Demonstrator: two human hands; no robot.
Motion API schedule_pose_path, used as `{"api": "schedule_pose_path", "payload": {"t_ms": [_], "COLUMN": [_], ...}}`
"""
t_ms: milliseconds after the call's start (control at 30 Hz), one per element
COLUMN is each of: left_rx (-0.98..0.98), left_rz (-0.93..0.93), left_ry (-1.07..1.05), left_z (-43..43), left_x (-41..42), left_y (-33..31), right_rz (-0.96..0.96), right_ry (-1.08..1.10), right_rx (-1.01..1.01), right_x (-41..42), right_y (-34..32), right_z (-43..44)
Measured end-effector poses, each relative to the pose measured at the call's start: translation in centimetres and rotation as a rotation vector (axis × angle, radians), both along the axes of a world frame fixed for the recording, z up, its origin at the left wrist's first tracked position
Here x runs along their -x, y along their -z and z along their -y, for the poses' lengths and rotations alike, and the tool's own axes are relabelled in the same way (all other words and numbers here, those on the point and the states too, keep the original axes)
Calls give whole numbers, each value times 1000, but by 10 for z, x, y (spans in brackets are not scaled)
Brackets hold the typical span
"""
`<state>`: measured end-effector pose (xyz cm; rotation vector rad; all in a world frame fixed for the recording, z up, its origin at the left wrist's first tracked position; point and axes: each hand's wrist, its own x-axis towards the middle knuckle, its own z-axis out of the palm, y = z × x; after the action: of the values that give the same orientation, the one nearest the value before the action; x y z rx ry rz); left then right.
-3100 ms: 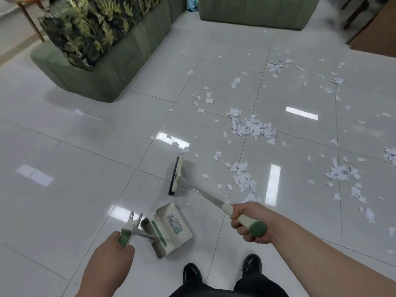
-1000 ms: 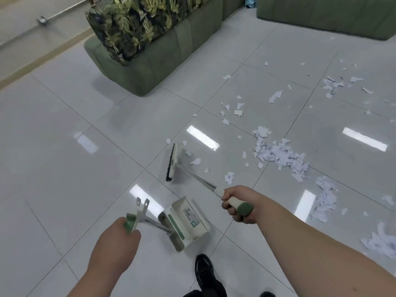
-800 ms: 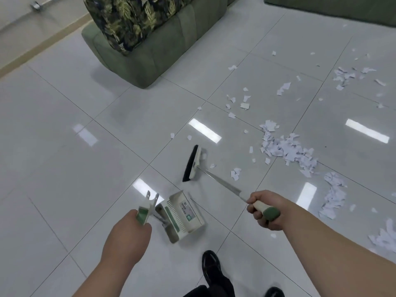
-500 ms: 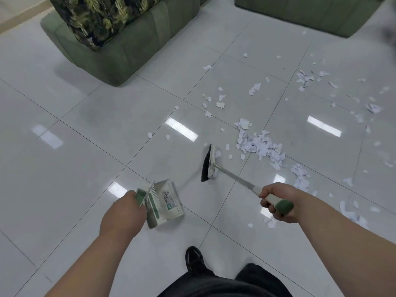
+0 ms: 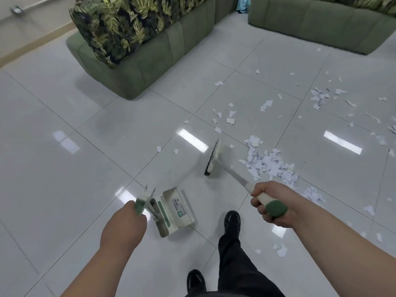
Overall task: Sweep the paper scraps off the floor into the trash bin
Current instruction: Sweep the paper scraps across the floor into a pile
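Note:
My right hand [image 5: 271, 203] grips the green-capped handle of a broom. The broom head [image 5: 213, 157], black bristles facing left, sits on the tiles just left of a pile of white paper scraps [image 5: 267, 165]. My left hand [image 5: 124, 221] holds the handle of a white and green dustpan [image 5: 174, 211], which hangs close to the floor in front of my feet. More scraps [image 5: 227, 117] lie scattered beyond the broom and to the far right [image 5: 323, 96]. No trash bin is in view.
A green sofa with a leaf-print throw [image 5: 137, 39] stands at the back left. A second green sofa [image 5: 321, 20] runs along the back right. My black shoes [image 5: 232, 219] are on the glossy grey tiles below the dustpan.
The broom head has swept from the left toward the scrap pile and now rests beside it. The dustpan stays in my left hand. The view has shifted as I stepped forward.

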<state>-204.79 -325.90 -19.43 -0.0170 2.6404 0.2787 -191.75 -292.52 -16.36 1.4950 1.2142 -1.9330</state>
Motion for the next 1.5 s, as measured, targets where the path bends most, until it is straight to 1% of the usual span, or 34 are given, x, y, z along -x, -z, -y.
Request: {"api": "schedule_pose_path", "payload": {"t_ms": [100,200,367,500,567,667,800,1033,1200,1300,1400,1500], "left_rx": [16,42,88,134,131,118,121,75,-1,-41,-88,-124], "left_rz": [0,9,11,24,26,38,58,46,24,18,16,19], "left_ry": [-81,-180,-269,-294,-303,-266,-159,99,287,361,415,462], "left_z": [-12,-31,-74,-96,-108,-132,-171,-243,-294,-315,-331,-338], "left_x": [13,33,70,91,97,109,124,140,143,153,168,187], "left_y": [1,6,15,17,16,7,1,2,-1,-5,-10,-14], "right_rz": [-78,-104,-93,-23,33,99,145,202,246,282,304,292], "right_ry": [-79,-201,-324,-318,-291,-222,-216,91,268,362,443,477], "right_rx": [112,202,333,391,380,366,242,142,50,11,-28,-61], "right_x": [61,136,237,270,260,220,165,76,1,-32,-48,-39], "right_y": [20,49,102,134,142,141,112,57,28,13,0,-11], "right_z": [3,7,-1,-25,-50,-100,-164,-252,-272,-278,-282,-275]}}
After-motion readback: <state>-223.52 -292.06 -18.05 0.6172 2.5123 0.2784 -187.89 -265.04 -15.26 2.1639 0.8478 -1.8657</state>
